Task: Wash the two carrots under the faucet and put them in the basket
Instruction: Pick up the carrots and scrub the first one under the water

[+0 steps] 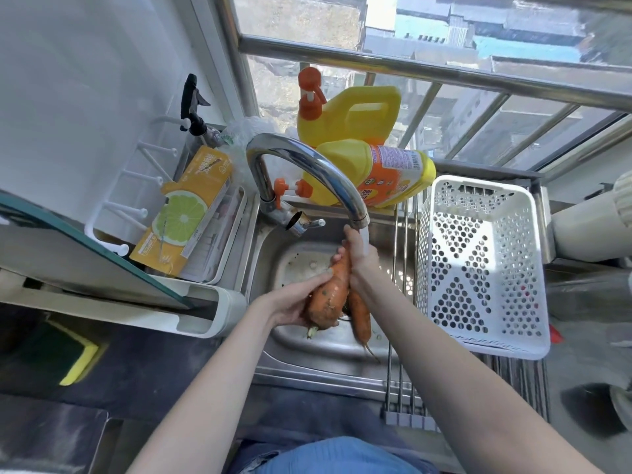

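Over the steel sink (307, 354), my left hand (294, 302) cradles the thick end of a fat, dirt-speckled carrot (331, 295). My right hand (359, 258) wraps its thin upper end right under the spout of the curved chrome faucet (307, 162), where water (365, 239) runs down. A second, slimmer carrot (360, 316) lies in the sink just right of the first, below my right wrist, its tip pointing toward me. The white perforated basket (478, 343) stands to the right on a steel rack and holds nothing.
Two yellow detergent bottles (369, 131) stand and lie behind the faucet by the window bars. A white tray with a lemon-print packet (188, 213) sits left of the sink. A yellow-green sponge (78, 360) lies at the near left on the dark counter.
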